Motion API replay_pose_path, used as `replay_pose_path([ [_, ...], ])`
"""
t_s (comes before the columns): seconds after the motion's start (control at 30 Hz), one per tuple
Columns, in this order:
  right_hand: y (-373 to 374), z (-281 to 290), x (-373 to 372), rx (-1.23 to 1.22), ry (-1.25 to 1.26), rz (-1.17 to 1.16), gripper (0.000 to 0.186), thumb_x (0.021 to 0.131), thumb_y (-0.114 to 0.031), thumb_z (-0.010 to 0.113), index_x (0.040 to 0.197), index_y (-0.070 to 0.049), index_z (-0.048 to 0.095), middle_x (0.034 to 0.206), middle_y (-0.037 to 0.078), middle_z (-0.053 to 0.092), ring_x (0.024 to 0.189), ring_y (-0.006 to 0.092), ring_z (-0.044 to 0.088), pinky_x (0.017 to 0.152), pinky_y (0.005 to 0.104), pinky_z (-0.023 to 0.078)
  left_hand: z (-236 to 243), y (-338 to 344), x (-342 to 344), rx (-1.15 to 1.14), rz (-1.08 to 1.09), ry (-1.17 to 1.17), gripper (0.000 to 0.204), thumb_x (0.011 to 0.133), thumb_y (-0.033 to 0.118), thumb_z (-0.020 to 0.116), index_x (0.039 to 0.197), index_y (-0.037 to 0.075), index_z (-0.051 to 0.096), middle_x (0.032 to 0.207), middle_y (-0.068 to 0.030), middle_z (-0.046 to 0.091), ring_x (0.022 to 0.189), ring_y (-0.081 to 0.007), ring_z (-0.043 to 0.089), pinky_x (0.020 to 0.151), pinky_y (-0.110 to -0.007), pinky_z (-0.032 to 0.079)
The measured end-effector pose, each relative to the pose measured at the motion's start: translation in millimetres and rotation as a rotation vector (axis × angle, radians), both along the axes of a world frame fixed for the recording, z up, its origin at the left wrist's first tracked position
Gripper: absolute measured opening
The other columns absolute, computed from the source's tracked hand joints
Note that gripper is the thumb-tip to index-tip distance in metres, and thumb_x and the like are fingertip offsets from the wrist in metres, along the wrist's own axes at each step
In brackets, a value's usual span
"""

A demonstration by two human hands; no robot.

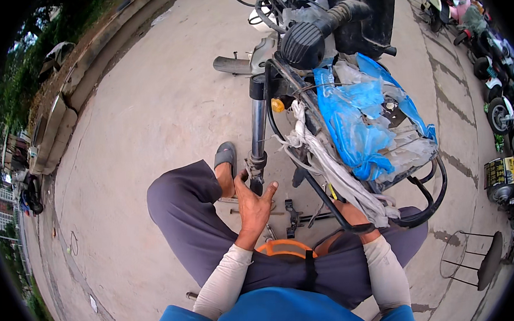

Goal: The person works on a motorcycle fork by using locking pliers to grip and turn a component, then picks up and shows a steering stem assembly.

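A chrome shock absorber (259,122) hangs upright from the side of a partly stripped motorbike frame (290,79). Around its dark lower end, my left hand (253,206) is cupped, fingers against the side and thumb stretched out to the right. My right hand (353,214) is low beneath the black tube of the rear rack (324,194). That tube and a bundle of white cloth straps (327,156) hide most of its fingers, so its grip cannot be made out. A thin yellow piece (333,192) shows beside its fingertips.
Torn blue plastic sheeting (354,119) covers the rack. Beneath it, a black metal bracket (292,218) and loose rods lie on the concrete between my legs, near an orange curved rim (286,246). A black stool (490,261) stands at right, with parked scooters (498,113) beyond.
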State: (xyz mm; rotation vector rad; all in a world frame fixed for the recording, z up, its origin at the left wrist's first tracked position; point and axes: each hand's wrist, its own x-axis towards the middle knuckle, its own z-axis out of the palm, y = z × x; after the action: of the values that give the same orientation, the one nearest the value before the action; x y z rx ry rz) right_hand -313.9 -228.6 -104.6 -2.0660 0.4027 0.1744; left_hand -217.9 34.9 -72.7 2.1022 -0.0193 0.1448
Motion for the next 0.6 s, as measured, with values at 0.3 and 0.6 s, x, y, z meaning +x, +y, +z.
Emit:
replay_pose_path([
  [0.3,29.2,54.1,4.7,0.748,0.221,-0.37,0.021,0.092,-0.012,0.066,0.104,0.001,0.056,0.086,0.012,0.067,0.054,0.0085,0.048,0.047,0.0233,0.039,-19.1,-12.8,25.7,-0.222,0.061,0.093,0.026,0.085,0.021,0.075,0.095,-0.002,0.065,0.073,-0.0104,0.067,0.067,-0.016,0.059,0.065,-0.035,0.049],
  [0.6,40.1,5.0,-18.3,0.139,0.063,-0.021,0.022,0.087,-0.008,0.066,0.103,0.002,0.055,0.081,0.008,0.064,0.062,0.0157,0.056,0.052,0.0329,0.043,-22.5,12.3,25.0,-0.113,-0.116,0.134,0.045,0.084,0.019,0.077,0.111,-0.005,0.05,0.088,-0.014,0.06,0.079,-0.0232,0.058,0.075,-0.037,0.048],
])
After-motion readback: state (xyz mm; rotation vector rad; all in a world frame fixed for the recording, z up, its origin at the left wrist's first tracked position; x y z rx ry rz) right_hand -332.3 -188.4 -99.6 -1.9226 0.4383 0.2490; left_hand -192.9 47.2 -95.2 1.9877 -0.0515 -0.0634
